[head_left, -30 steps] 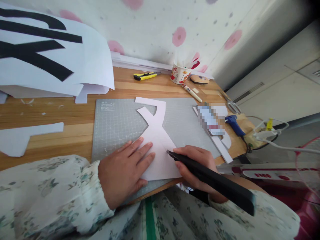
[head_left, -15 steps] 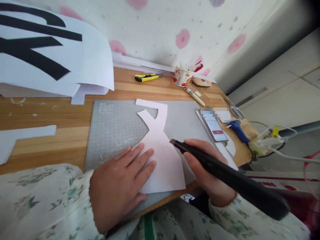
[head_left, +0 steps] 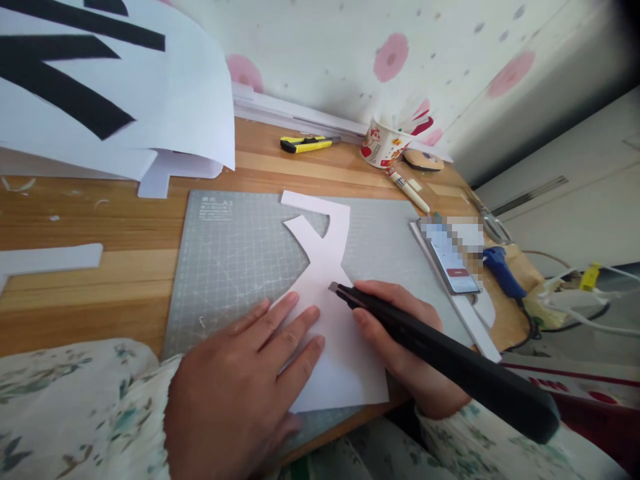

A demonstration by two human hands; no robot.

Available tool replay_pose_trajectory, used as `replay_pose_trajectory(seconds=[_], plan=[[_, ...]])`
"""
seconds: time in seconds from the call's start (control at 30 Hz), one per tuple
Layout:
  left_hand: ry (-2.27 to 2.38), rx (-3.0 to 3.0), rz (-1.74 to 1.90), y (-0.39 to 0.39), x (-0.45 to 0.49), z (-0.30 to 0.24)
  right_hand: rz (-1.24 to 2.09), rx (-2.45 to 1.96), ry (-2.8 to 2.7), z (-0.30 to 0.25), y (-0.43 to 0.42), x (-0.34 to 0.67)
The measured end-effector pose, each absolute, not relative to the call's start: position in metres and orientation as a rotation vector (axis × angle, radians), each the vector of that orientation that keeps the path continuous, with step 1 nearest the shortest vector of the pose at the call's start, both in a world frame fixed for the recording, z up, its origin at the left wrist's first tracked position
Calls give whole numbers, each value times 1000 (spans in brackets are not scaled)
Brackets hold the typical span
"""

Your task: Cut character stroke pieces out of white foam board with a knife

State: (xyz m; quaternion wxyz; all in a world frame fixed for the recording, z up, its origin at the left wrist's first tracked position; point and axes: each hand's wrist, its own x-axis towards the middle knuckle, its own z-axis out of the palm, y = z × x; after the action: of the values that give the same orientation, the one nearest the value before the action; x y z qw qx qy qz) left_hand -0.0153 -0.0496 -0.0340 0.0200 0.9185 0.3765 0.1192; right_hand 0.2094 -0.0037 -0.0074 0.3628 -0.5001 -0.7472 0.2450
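Note:
A white foam or card sheet [head_left: 345, 363], its far part cut into a curved, branching shape, lies on the grey cutting mat [head_left: 240, 257]. My left hand [head_left: 250, 373] rests flat on the sheet's left side with fingers spread, pressing on it. In my right hand [head_left: 400, 333] is a black utility knife [head_left: 445, 357], gripped like a pen. Its blade tip is over the middle of the sheet, just below the narrow neck of the shape; whether it touches the surface I cannot tell.
Behind the mat lie a yellow box cutter [head_left: 307, 143], a paper cup [head_left: 383, 143] of sticks and a pen [head_left: 407, 190]. At right are a phone [head_left: 447, 257], a blue glue gun [head_left: 503, 272] and scissors [head_left: 493, 223]. A large sheet with black lettering [head_left: 195, 100] stands at back left.
The knife tip has moved left from the sheet's right edge to over its middle. My left hand stays on the sheet. The camera view has shifted slightly.

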Motion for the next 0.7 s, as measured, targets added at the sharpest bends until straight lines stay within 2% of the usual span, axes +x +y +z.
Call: replay_pose_trajectory(seconds=[0.7], plan=[[1264, 2838, 541, -47, -9, -29, 622, -1215, -2101, -3, -5, 220]])
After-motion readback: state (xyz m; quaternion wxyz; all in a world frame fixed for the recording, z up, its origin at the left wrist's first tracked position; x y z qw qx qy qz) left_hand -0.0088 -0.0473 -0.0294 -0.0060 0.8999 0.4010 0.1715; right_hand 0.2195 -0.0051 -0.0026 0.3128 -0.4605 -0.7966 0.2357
